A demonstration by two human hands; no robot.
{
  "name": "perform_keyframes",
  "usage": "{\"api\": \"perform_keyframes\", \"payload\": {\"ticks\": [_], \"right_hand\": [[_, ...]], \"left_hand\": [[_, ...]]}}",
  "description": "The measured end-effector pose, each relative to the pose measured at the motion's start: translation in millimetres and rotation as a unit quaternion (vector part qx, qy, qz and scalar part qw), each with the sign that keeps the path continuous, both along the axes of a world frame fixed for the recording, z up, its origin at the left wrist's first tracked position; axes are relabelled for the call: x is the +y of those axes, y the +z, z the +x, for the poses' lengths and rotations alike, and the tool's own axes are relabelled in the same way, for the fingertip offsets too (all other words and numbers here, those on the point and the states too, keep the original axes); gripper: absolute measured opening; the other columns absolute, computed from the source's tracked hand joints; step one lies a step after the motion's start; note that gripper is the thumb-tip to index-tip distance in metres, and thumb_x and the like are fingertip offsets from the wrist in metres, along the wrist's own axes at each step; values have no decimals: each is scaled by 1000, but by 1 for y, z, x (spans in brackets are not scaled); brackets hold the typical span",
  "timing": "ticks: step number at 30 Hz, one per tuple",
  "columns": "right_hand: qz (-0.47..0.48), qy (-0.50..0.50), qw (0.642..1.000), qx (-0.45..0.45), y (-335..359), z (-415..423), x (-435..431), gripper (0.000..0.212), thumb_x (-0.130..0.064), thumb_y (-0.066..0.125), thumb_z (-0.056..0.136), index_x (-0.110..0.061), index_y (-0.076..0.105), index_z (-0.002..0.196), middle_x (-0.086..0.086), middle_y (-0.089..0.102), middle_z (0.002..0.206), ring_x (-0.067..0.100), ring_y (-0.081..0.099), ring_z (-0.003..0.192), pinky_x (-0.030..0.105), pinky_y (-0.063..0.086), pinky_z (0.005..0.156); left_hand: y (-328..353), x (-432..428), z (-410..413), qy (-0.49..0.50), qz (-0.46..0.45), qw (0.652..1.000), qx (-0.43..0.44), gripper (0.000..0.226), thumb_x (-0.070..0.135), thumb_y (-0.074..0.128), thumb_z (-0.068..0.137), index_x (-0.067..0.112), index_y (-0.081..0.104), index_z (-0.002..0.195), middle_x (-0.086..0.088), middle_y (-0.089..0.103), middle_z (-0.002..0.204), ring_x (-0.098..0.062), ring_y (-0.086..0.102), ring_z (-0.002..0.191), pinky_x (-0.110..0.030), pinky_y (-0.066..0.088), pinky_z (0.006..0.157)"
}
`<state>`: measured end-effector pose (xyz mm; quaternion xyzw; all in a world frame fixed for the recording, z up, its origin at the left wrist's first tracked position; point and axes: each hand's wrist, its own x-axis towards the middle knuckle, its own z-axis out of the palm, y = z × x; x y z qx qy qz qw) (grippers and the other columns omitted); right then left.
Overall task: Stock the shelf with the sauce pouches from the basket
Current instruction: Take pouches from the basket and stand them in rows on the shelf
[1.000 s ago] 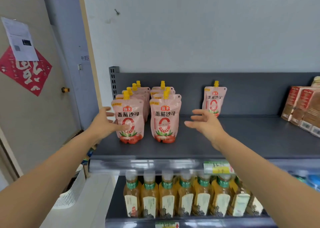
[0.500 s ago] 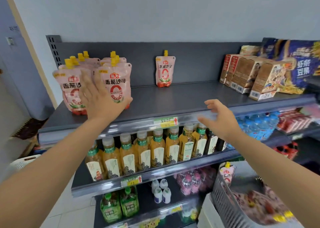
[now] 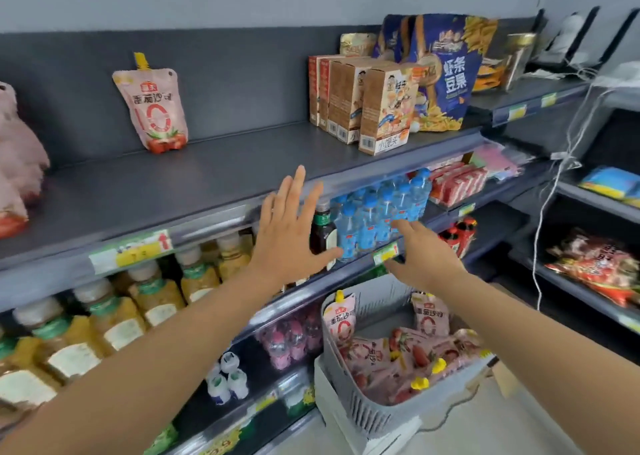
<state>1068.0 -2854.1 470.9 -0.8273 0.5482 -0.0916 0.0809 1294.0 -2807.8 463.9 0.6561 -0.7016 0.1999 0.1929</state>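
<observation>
A grey basket at lower right holds several pink sauce pouches with yellow caps, two of them upright. One pink pouch stands alone at the back of the grey top shelf. More pouches stand blurred at the left edge. My left hand is spread flat with straight fingers in front of the shelf edge, holding nothing. My right hand hangs empty above the basket with its fingers extended.
Brown boxes and blue snack bags fill the top shelf's right part. Yellow drink bottles and blue-capped water bottles line the shelf below. A white cable hangs at right beside another shelf unit.
The view has swung right and down, from the stocked pouches to the basket. Both empty hands have left the shelf and moved right and lower, the right one now above the basket.
</observation>
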Motion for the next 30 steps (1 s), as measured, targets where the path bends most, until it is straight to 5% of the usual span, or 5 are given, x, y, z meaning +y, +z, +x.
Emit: {"api": "perform_keyframes", "payload": {"ticks": [12, 18, 25, 30], "right_hand": [[155, -90, 982, 58, -133, -121, -65, 68, -32, 57, 88, -20, 24, 146, 11, 39, 142, 35, 47, 121, 41, 46, 88], [229, -117, 958, 126, -182, -132, -74, 75, -27, 60, 86, -21, 20, 149, 9, 30, 152, 34, 38, 133, 44, 39, 103], [236, -37, 912, 333, -225, -127, -89, 34, -15, 54, 89, -16, 53, 122, 8, 61, 119, 29, 54, 116, 39, 42, 95], [261, 20, 904, 337, -230, -119, -107, 31, -10, 39, 95, -12, 57, 121, 8, 65, 114, 27, 62, 106, 33, 50, 78]], "left_hand": [[-149, -92, -134, -78, 214, 973, -22, 108, 84, 42, 70, 21, 8, 152, -13, 5, 161, -36, 17, 145, -56, 24, 111], [-214, -97, -135, -102, 350, 931, -36, 109, 79, 43, 78, 23, -14, 151, -7, -30, 155, -32, -9, 148, -52, 5, 118], [-249, -108, -122, -112, 406, 907, -24, 106, 73, 48, 80, 20, -8, 152, -11, -23, 158, -28, -12, 147, -51, 2, 117], [-261, -116, -133, -191, 419, 884, 81, 104, 63, 66, 75, 22, 11, 152, -3, 11, 161, -24, 22, 144, -51, 19, 116]]}}
